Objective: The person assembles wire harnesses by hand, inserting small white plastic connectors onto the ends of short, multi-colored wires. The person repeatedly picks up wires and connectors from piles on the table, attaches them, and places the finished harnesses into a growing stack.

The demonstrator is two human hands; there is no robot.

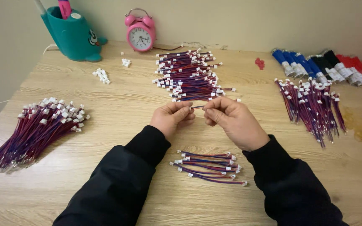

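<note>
So my left hand [171, 118] and right hand [231, 118] meet mid-table, fingertips of both pinching one short red-blue wire [197, 107] taut between them, small finished bundle [208, 167] at 6 o'clock between my black sleeves. Blue, black and red wrapped wire packs [323, 67] line the 2 o'clock edge with a loose wire fan [311, 104] below, big pile [189, 75] at 12, pile [34, 129] at 9. Teal holder [74, 35] and pink clock [140, 33] at 11 by the wall; bare wood table [122, 104] around my hands.
</note>
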